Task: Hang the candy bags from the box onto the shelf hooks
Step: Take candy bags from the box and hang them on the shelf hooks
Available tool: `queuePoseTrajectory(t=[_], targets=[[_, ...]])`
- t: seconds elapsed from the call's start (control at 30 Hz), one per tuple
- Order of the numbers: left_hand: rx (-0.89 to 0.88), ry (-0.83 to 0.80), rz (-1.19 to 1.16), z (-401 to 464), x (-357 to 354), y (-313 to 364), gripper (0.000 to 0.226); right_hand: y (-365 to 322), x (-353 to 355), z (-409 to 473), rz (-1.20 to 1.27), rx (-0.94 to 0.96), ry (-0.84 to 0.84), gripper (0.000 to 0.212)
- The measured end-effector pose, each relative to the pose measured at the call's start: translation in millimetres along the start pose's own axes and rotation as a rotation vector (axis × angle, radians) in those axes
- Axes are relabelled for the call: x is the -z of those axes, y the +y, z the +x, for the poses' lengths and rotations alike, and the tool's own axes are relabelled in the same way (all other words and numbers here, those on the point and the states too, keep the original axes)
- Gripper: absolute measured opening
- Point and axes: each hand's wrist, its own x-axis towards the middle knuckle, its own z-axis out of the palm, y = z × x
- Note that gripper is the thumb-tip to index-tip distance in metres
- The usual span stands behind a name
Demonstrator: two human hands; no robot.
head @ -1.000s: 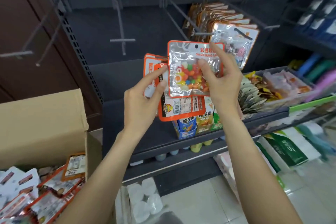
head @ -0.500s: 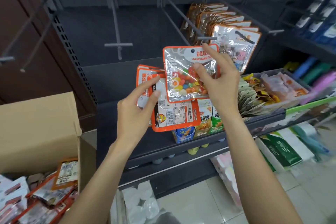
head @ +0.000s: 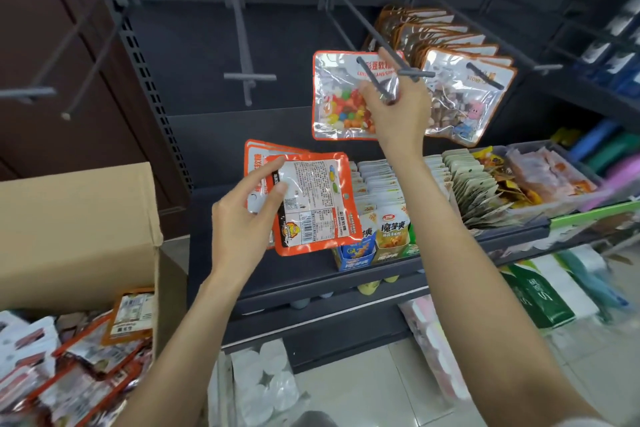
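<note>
Right hand [head: 394, 111] has its grip pinched on the right side of a clear, orange-edged candy bag [head: 341, 97] filled with coloured beans, held up at the tip of a grey shelf hook [head: 375, 80]; the hook's rod crosses in front of the bag's top and the fingers, and whether the hang hole is on the rod cannot be told. Left hand [head: 242, 218] sits lower and holds a small stack of orange candy bags [head: 311, 201], thumb pressed on the label face of the front one, fingers curled behind. Just right of the raised bag, a row of similar bags [head: 464, 94] hangs on the next hook. Another hook [head: 247, 76] to the left carries nothing. Below the hands a dark shelf [head: 381, 274] carries upright snack packets [head: 391, 229] and a tray of wrapped snacks [head: 540, 180]. At the lower left an open cardboard box [head: 76, 236] holds many more candy bags [head: 79, 364] lying in a loose heap.
</note>
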Motion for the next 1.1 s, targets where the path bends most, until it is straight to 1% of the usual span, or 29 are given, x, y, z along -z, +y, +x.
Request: queuePoseTrajectory(t=[0.03, 0.1, 0.13, 0.27, 0.33, 0.4, 0.5, 0.57, 0.63, 0.67, 0.73, 0.77, 0.8, 0.83, 0.87, 0.9, 0.97, 1.03, 1.1], targets=[[0.021, 0.014, 0.002, -0.3, 2.3, -4.4, 0.029, 1.9, -4.3, 2.0, -0.042, 0.009, -0.033, 0.047], [0.054, 0.041, -0.010, -1.5, 6.0, -11.1, 0.027, 5.7, -5.8, -5.8, -0.063, 0.022, -0.161, 0.053], [0.072, 0.058, -0.018, -2.1, 7.2, -12.7, 0.027, 7.8, -2.9, -15.7, -0.042, 0.029, -0.210, 0.056], [0.137, 0.086, -0.079, -1.9, 8.3, -12.4, 0.025, 20.6, 22.8, -74.8, 0.116, 0.033, -0.261, 0.062], [0.180, 0.066, -0.120, -1.3, 7.2, -11.9, 0.025, 27.0, 36.4, -97.9, 0.179, 0.067, -0.379, 0.065], [0.185, 0.024, -0.137, -2.3, 6.5, -11.1, 0.024, 29.1, 47.9, -107.4, 0.217, 0.126, -0.508, 0.055], [0.131, -0.079, -0.077, -4.1, 7.7, -12.1, 0.023, 25.6, 64.9, -103.0, 0.192, 0.270, -0.628, 0.029], [0.124, -0.155, -0.047, -3.3, 9.1, -15.5, 0.023, 22.9, 76.1, -97.8, 0.120, 0.390, -0.641, 0.022], [0.123, -0.238, -0.019, -2.7, 9.6, -19.2, 0.023, 18.1, 85.7, -94.7, 0.125, 0.423, -0.655, 0.016], [0.109, -0.276, 0.012, -3.2, 9.7, -20.7, 0.022, 14.5, 89.9, -94.1, 0.163, 0.401, -0.654, 0.012], [0.046, -0.308, 0.107, -5.2, 10.0, -24.1, 0.024, 4.1, 97.7, -95.7, 0.345, 0.241, -0.606, 0.007], [-0.005, -0.301, 0.177, -6.0, 10.2, -26.7, 0.023, 0.1, 101.0, -96.4, 0.460, 0.131, -0.550, 0.009], [-0.064, -0.286, 0.262, -6.1, 10.5, -29.2, 0.021, -2.4, 104.4, -96.0, 0.525, 0.054, -0.473, 0.018], [-0.133, -0.263, 0.353, -6.1, 10.9, -30.3, 0.022, -4.3, 107.5, -94.5, 0.535, 0.025, -0.403, 0.026], [-0.197, -0.231, 0.440, -5.4, 11.4, -30.1, 0.024, -5.1, 109.3, -92.3, 0.512, 0.026, -0.356, 0.028], [-0.247, -0.194, 0.488, -4.0, 11.5, -27.6, 0.025, -6.8, 110.3, -89.7, 0.491, 0.031, -0.337, 0.026], [-0.312, -0.134, 0.455, -0.2, 11.8, -16.4, 0.031, -13.2, 110.9, -82.7, 0.450, 0.037, -0.346, 0.015], [-0.411, -0.101, 0.384, 3.2, 12.7, -2.7, 0.036, -18.2, 109.3, -73.4, 0.382, 0.054, -0.364, 0.016], [-0.522, -0.107, 0.391, 6.4, 14.9, 9.7, 0.042, -23.1, 105.9, -64.0, 0.305, 0.098, -0.356, 0.019]])
